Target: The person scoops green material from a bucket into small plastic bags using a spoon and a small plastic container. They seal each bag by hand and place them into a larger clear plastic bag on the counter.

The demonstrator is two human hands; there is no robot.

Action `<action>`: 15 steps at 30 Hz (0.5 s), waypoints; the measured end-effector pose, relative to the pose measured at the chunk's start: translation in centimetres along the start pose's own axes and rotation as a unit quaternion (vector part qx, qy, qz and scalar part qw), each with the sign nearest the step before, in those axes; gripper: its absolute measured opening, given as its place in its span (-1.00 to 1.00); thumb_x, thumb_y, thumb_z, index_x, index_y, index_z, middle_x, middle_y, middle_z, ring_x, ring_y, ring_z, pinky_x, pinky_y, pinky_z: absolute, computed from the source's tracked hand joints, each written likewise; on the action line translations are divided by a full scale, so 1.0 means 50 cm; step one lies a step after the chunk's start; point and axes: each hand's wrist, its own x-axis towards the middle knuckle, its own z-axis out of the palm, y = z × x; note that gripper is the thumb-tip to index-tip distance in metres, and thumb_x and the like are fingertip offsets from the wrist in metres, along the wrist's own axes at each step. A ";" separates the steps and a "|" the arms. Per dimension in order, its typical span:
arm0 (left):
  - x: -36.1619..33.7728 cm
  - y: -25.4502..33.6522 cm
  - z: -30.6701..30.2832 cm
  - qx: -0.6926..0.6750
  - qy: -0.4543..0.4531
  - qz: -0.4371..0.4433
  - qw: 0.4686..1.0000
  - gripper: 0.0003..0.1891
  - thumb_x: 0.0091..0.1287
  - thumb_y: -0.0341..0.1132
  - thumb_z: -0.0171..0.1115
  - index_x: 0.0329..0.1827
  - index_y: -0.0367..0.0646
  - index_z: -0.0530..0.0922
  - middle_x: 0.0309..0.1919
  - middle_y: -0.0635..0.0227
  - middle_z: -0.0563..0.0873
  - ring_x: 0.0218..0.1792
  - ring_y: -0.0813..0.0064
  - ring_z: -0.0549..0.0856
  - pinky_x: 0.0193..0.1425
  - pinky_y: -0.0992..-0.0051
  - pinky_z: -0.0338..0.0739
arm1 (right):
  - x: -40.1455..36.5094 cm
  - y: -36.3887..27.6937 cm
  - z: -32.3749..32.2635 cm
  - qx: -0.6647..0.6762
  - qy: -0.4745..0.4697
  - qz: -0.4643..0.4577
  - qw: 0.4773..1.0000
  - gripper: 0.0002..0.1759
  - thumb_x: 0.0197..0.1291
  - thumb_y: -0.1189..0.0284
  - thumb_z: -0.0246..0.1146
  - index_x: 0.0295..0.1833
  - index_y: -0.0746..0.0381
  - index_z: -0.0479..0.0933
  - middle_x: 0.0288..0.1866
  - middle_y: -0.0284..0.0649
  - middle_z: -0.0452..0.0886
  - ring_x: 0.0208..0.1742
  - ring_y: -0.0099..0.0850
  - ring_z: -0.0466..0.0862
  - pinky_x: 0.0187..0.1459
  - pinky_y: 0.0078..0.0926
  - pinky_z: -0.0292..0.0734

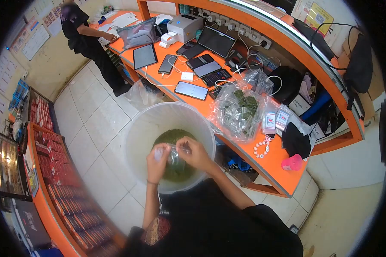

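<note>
Both of my hands are over a large translucent plastic tub (137, 128) with a heap of green, finely shredded material (171, 135) at its bottom. My left hand (157, 164) is closed on one side of a small clear plastic bag (176, 159). Pinched fingers of my right hand (196, 153) grip the bag's other top edge, so it hangs between the two hands. Right of the tub, on the orange counter, lies a big clear bag (240, 112) with dark green contents.
Phones, a tablet (145, 56), a laptop (217, 40) and a label printer (185, 28) crowd the orange counter (283, 177). Near its end are a pink cup (291, 162) and a bead bracelet (261, 150). Another person (83, 36) stands at the far end. Shelves (51, 150) line the left.
</note>
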 end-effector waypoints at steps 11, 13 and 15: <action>-0.001 -0.018 -0.016 0.089 -0.068 0.071 0.991 -0.83 0.35 -0.34 0.34 -0.15 -0.29 0.65 -0.38 0.40 0.71 -0.33 0.67 0.61 -0.21 0.57 0.54 | -0.007 0.015 0.003 -0.012 -0.042 -0.041 0.998 -0.83 0.16 0.48 0.28 -0.19 0.34 0.50 -0.32 -0.12 0.54 -0.31 -0.26 0.61 -0.19 -0.37 0.50; -0.005 -0.004 -0.019 0.124 -0.060 0.085 0.987 -0.83 0.35 -0.34 0.34 -0.16 -0.29 0.65 -0.38 0.39 0.72 -0.33 0.68 0.61 -0.21 0.57 0.54 | -0.008 0.016 0.006 -0.017 -0.051 -0.027 0.998 -0.83 0.16 0.48 0.29 -0.19 0.33 0.50 -0.32 -0.12 0.54 -0.31 -0.27 0.61 -0.20 -0.37 0.51; -0.004 -0.004 -0.023 0.159 -0.054 0.100 0.981 -0.83 0.34 -0.34 0.34 -0.16 -0.29 0.65 -0.37 0.38 0.72 -0.34 0.68 0.61 -0.21 0.56 0.54 | -0.008 0.016 0.006 -0.023 -0.058 -0.013 0.998 -0.83 0.16 0.48 0.29 -0.19 0.33 0.50 -0.33 -0.13 0.54 -0.32 -0.28 0.61 -0.20 -0.38 0.51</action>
